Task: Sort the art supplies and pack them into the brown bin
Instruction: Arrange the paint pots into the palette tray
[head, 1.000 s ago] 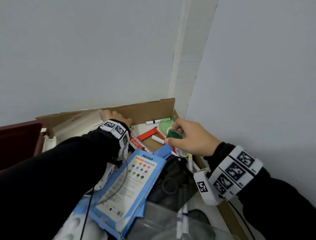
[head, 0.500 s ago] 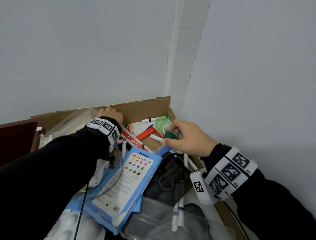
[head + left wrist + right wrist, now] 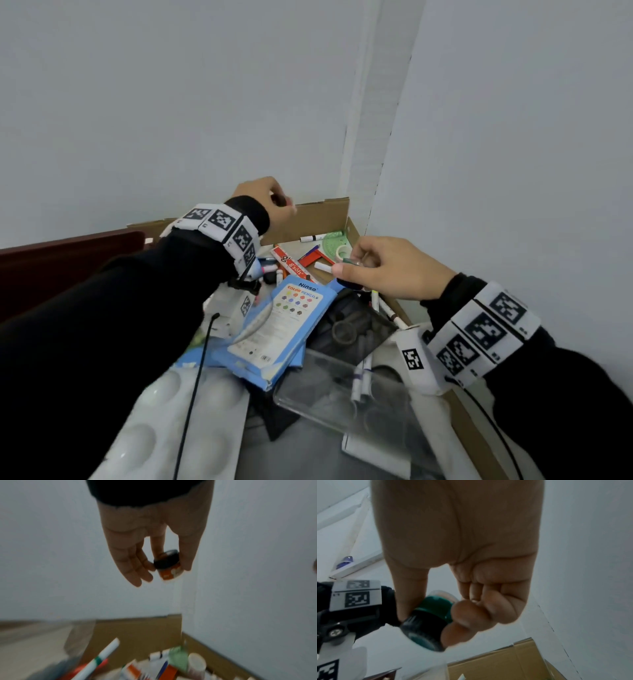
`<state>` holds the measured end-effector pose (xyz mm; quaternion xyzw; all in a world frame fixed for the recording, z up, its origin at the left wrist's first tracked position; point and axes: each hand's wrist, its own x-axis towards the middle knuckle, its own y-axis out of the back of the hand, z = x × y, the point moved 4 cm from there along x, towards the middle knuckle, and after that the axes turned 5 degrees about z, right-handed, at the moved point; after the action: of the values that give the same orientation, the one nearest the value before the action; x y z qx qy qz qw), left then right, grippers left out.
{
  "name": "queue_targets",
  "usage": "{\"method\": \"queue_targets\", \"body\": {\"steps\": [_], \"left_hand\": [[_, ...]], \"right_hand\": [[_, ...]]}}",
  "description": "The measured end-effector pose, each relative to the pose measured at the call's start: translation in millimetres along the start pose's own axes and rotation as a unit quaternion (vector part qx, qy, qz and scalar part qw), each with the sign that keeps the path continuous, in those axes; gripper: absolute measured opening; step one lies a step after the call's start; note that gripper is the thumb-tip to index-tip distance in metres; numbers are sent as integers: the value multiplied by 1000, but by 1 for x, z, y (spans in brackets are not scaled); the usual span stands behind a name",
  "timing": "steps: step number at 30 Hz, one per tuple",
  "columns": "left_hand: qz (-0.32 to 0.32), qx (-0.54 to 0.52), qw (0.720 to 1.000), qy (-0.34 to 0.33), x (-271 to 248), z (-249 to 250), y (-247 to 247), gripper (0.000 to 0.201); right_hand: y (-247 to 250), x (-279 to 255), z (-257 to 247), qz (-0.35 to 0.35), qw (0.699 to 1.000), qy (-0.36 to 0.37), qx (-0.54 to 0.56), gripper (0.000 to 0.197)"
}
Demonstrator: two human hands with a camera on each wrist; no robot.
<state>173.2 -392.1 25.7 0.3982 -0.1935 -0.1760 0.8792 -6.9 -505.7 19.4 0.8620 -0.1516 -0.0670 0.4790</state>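
Observation:
My left hand (image 3: pixel 265 198) is raised above the back of the cardboard box (image 3: pixel 318 219). It pinches a small orange paint jar (image 3: pixel 169 566) with a black lid between thumb and fingers. My right hand (image 3: pixel 387 267) hovers over the box's right side and grips a small green paint jar (image 3: pixel 428 620) with a dark lid (image 3: pixel 349 262). The box holds markers, a red ruler (image 3: pixel 293 265), a green protractor (image 3: pixel 334 241) and a blue Ninso colour pencil pack (image 3: pixel 277 325).
A dark brown bin (image 3: pixel 68 260) stands at the left beyond the box. A white paint palette (image 3: pixel 171 421) lies at the near left, a clear plastic case (image 3: pixel 342 394) and a black pouch (image 3: pixel 352 329) in the middle. Grey walls meet in a corner behind.
My left hand has lifted from the back of the box, now holding the orange jar. The right hand stays over the box with the green jar.

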Motion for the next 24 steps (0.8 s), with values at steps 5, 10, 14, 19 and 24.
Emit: {"method": "queue_targets", "body": {"steps": [5, 10, 14, 19, 24], "left_hand": [[-53, 13, 996, -69, -68, 42, 40, 18], [-99, -36, 988, -114, -159, 48, 75, 17], [-93, -56, 988, -108, -222, 28, 88, 23], [-71, -89, 992, -61, -285, -14, 77, 30], [-58, -101, 993, -3, -331, -54, 49, 30]], "right_hand": [[0, -51, -24, -66, 997, -4, -39, 35], [-11, -119, -49, -87, 995, 55, 5, 13], [-37, -163, -61, -87, 994, 61, -3, 12], [-80, -207, -66, -19, 992, 60, 112, 21], [-129, -229, -61, 30, 992, 44, 111, 33]]}}
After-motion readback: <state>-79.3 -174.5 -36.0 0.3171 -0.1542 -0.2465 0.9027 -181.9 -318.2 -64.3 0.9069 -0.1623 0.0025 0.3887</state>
